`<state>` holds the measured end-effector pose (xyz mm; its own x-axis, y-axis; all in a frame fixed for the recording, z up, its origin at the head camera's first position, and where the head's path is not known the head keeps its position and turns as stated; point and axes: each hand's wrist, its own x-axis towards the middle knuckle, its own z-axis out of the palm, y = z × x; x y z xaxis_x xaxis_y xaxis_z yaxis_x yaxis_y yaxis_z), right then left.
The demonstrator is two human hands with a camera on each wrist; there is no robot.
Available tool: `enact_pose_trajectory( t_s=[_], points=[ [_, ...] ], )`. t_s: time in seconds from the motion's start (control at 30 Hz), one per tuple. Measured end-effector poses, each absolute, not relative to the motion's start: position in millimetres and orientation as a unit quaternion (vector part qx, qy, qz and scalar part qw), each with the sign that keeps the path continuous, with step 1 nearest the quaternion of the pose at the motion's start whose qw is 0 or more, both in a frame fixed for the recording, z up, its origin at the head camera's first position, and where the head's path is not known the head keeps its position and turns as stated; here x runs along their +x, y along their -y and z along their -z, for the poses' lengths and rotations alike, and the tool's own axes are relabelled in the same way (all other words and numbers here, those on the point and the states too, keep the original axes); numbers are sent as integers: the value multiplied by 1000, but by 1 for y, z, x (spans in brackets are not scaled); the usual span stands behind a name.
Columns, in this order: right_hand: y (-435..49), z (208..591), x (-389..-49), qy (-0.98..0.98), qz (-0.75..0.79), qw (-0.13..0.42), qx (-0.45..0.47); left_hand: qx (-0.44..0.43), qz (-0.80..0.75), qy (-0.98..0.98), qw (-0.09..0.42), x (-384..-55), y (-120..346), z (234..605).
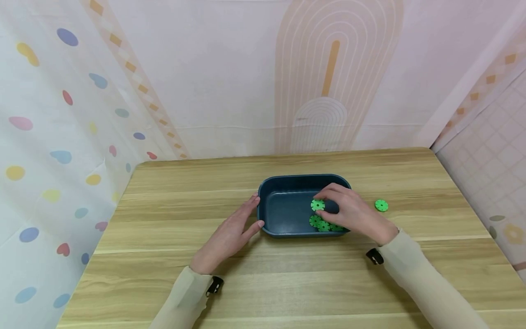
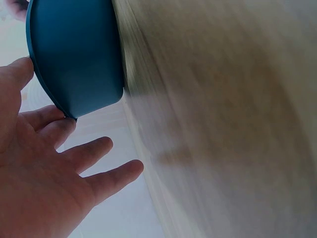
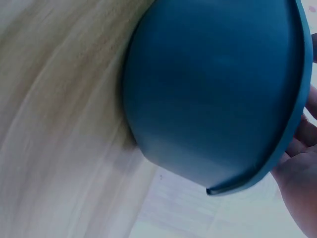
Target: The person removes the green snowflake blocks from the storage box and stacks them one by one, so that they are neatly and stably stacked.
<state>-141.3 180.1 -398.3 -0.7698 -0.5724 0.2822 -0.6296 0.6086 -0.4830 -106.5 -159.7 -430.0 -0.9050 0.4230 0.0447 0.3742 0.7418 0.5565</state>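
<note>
We note the left hand [image 1: 228, 235] spread, fingertips touching the left end of the tray [image 1: 283, 210]. The right hand [image 1: 351, 210] pinches one disc [image 1: 318, 205] over the tray's right half. We see other discs [image 1: 323, 226] inside, along the near wall; a lone disc [image 1: 381, 205] lies right of the tray on the table [image 1: 197, 183].

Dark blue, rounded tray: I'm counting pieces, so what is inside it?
At least three green, notched discs lie in the tray; the right hand pinches another. That hand hides whatever lies beneath it, at the right end.

the left hand [image 2: 44, 173] touches a blue tray [image 2: 77, 54] on a blurred, seemingly wooden table [image 2: 223, 109].
</note>
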Motion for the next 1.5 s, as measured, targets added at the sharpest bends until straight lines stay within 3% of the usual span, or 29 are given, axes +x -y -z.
enact_pose_trajectory(
  t_s=[0.9, 1.5],
  points=[
    [-209, 396, -138, 893, -310, 94, 311, 221, -293, -930, 34, -108, 160, 433],
    [-227, 394, -135, 896, -292, 158, 296, 217, -292, -930, 47, -107, 160, 430]
  ],
)
